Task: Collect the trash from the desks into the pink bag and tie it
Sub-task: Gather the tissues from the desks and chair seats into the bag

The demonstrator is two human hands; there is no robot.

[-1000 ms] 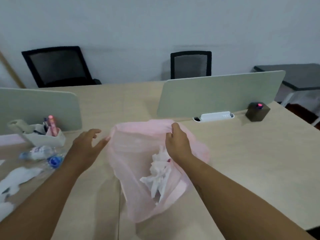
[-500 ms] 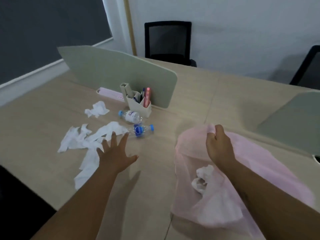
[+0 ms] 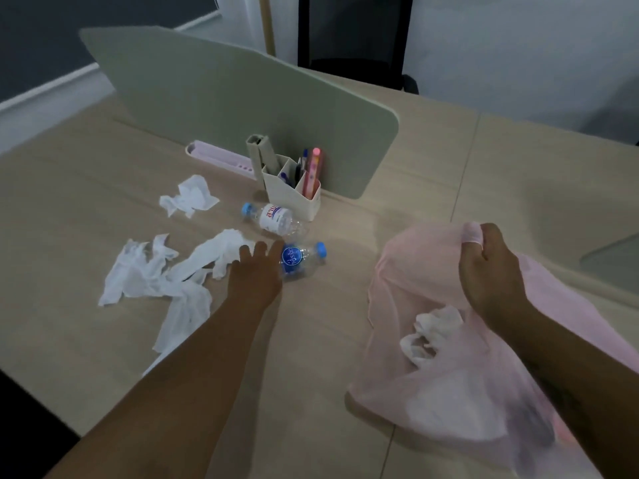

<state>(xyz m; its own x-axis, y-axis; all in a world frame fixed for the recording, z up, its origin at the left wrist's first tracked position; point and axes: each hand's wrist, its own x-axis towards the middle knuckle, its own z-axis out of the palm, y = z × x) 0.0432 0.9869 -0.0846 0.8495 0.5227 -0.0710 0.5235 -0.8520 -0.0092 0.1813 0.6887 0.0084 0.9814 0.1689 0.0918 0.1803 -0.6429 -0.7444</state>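
Observation:
The pink bag [image 3: 425, 281] lies on the desk at the right, with crumpled white tissue [image 3: 432, 333] showing through it. My right hand [image 3: 491, 271] grips the bag's rim, holding its mouth up. My left hand [image 3: 256, 274] is stretched out flat with fingers apart, its fingertips at a crushed blue-label bottle [image 3: 301, 259]. A second plastic bottle [image 3: 273, 217] with a white label lies just beyond. Torn white tissues [image 3: 162, 274] are spread left of my left hand, and one more crumpled tissue [image 3: 190, 197] lies farther back.
A white pen holder [image 3: 294, 191] with pens stands against a grey-green desk divider [image 3: 242, 98]. A pale pink power strip [image 3: 221, 157] lies along the divider's foot. A black chair [image 3: 356, 36] stands behind the desk. The desk edge drops off at the lower left.
The view has swung left and closer to the trash. My left hand has reached forward from the tissues to the blue-label bottle. My right hand still holds the bag's rim.

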